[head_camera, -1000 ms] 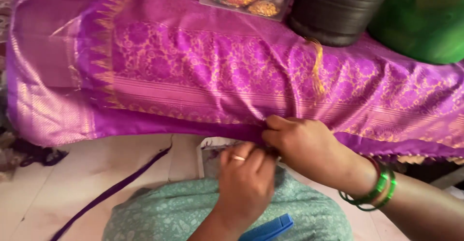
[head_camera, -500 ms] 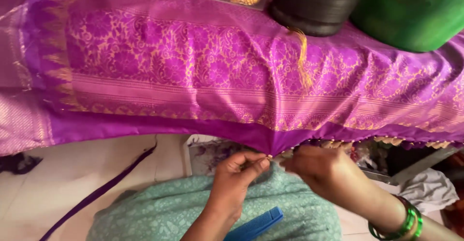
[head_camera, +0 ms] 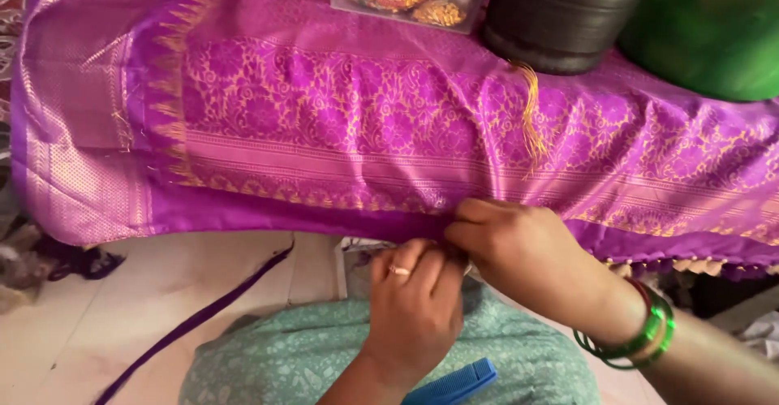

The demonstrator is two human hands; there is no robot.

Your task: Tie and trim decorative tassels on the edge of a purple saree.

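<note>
Both hands slid left along the sari [head_camera: 341, 129] hem since earlier. Left hand [head_camera: 414, 308] and right hand [head_camera: 527, 255] pinch that hem at desk edge, mid tassel-knotting; next needs fine thread pull.

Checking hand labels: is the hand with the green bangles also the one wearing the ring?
No: the green bangles sit on the right hand's wrist, while the ring is on a finger of the left hand.
</note>
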